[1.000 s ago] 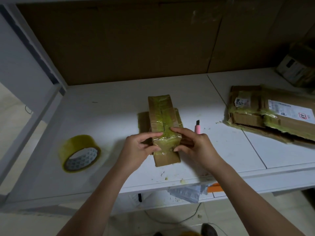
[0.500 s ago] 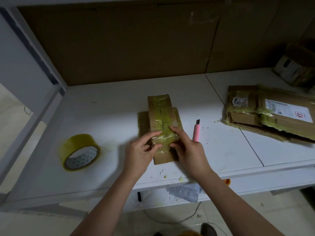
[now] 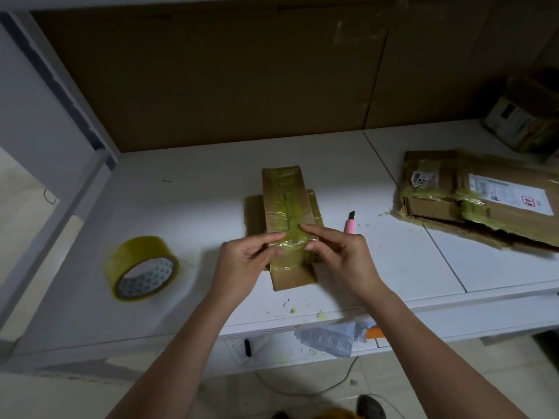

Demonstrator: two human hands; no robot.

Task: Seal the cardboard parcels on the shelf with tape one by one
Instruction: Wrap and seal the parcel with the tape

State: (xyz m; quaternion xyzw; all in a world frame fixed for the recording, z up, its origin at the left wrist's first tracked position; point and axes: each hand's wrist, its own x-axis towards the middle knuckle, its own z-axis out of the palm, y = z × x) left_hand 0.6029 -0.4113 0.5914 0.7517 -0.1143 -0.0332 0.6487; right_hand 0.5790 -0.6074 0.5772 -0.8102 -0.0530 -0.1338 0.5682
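Observation:
A long narrow cardboard parcel (image 3: 284,201) lies on the white shelf (image 3: 187,213), stacked on a flatter piece of cardboard and wrapped with yellowish clear tape. My left hand (image 3: 245,264) and my right hand (image 3: 341,255) sit on either side of the parcel's near half. The fingertips of both press on a band of tape across its top, fingers spread. A roll of yellow tape (image 3: 140,269) lies on its side at the left. A pink utility knife (image 3: 350,223) lies just right of the parcel, partly behind my right hand.
Taped flat parcels with labels (image 3: 484,198) lie stacked at the right, and another box (image 3: 523,116) stands in the back right corner. Brown cardboard lines the back wall. Scraps of tape dot the front edge. A lower shelf holds papers, a crumpled plastic bag and a black marker.
Both hands have shifted slightly along the tape band, first drawing in and then spreading apart, with fingers smoothing it. The parcel, tape roll and knife have stayed in place.

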